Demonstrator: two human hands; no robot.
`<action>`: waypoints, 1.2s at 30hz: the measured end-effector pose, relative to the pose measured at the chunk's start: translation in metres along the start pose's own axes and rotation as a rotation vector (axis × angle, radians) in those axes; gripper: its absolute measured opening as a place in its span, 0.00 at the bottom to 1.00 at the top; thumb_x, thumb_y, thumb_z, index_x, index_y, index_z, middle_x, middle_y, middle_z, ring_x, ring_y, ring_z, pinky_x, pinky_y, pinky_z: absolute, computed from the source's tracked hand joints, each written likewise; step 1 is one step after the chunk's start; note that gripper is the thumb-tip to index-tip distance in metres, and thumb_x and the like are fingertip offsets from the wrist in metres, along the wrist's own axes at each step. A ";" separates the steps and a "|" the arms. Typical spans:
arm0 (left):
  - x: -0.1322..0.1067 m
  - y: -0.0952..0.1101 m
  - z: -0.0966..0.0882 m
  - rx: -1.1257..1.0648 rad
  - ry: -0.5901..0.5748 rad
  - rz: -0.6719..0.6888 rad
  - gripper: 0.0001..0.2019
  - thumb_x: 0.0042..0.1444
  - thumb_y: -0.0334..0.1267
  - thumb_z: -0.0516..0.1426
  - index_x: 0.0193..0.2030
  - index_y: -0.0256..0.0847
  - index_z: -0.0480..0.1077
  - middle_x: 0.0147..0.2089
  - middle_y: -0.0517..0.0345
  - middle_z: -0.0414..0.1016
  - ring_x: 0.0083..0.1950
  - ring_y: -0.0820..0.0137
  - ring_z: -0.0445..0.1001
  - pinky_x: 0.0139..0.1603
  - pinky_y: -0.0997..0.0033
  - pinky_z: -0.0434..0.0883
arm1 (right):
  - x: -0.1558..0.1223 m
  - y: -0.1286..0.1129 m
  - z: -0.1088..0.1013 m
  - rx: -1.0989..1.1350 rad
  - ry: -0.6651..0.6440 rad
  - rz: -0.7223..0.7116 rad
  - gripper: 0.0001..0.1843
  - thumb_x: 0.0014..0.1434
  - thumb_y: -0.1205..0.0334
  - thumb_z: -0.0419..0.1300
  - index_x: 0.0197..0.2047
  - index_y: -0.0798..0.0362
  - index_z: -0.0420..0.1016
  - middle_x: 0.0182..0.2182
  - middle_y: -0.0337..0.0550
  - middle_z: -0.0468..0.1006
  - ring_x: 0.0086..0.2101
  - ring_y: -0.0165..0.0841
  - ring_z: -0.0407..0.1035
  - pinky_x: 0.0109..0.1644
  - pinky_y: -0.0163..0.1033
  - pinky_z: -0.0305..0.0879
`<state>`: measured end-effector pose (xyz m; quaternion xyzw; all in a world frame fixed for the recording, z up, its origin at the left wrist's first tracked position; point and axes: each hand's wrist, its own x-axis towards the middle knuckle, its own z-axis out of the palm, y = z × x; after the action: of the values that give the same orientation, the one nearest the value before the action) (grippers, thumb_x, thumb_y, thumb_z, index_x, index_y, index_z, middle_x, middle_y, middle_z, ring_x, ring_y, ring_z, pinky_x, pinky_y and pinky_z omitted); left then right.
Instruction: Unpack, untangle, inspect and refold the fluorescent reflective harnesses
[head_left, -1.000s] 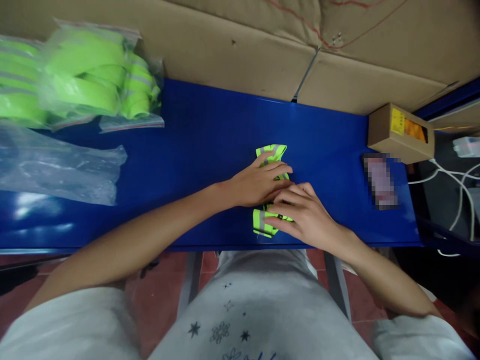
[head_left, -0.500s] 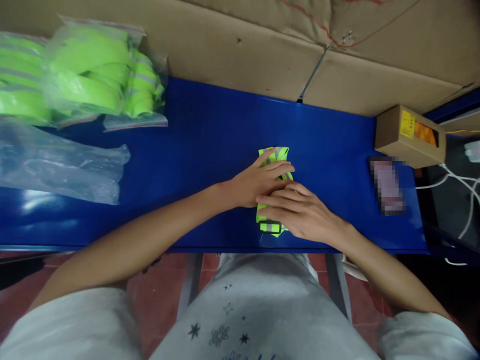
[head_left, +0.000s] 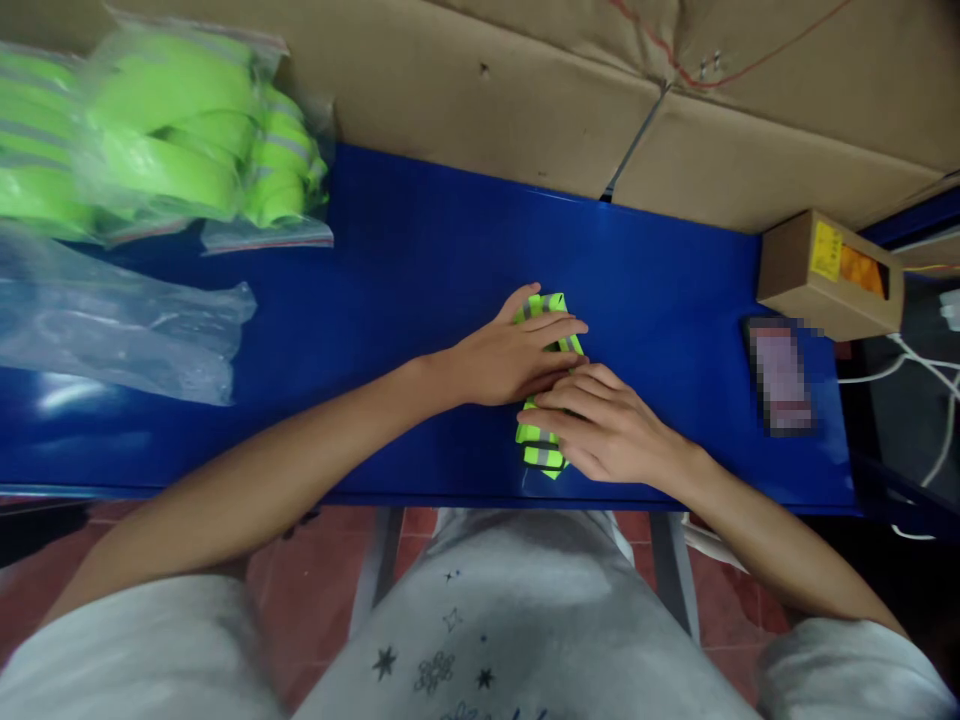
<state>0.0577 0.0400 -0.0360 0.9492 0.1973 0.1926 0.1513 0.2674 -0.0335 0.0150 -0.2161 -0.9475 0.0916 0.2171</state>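
A folded fluorescent yellow-green reflective strap (head_left: 537, 436) with grey stripes lies near the front of the blue table. At its near end sits a dark rectangular buckle (head_left: 544, 458). My left hand (head_left: 517, 350) rests palm down over the strap's far part, with its fingers spread. My right hand (head_left: 604, 425) lies over the nearer part, its fingers slightly bent, apart and touching the strap. Its fingertips meet the left hand's near edge. The hands hide the middle of the strap.
Clear bags of yellow-green reflective gear (head_left: 172, 130) lie at the back left, with a clear plastic bag (head_left: 120, 320) before them. At right are a phone (head_left: 781, 375), a small cardboard box (head_left: 795, 265) and white cables (head_left: 930, 365). Large cardboard boxes (head_left: 450, 100) line the back.
My left hand has shifted slightly left and away from me on the strap. My right hand's fingers have bent a little and show more of the strap's near end.
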 end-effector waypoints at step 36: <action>0.003 -0.008 0.002 0.069 0.030 0.004 0.21 0.76 0.43 0.46 0.65 0.41 0.73 0.68 0.44 0.72 0.73 0.56 0.66 0.80 0.43 0.50 | -0.033 -0.005 -0.011 -0.463 -0.186 -0.023 0.20 0.73 0.69 0.56 0.65 0.64 0.72 0.59 0.59 0.80 0.62 0.47 0.72 0.71 0.59 0.62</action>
<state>0.0588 0.0482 -0.0403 0.9513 0.2042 0.2000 0.1151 0.2970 -0.0513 0.0135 -0.2400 -0.9615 -0.1110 0.0748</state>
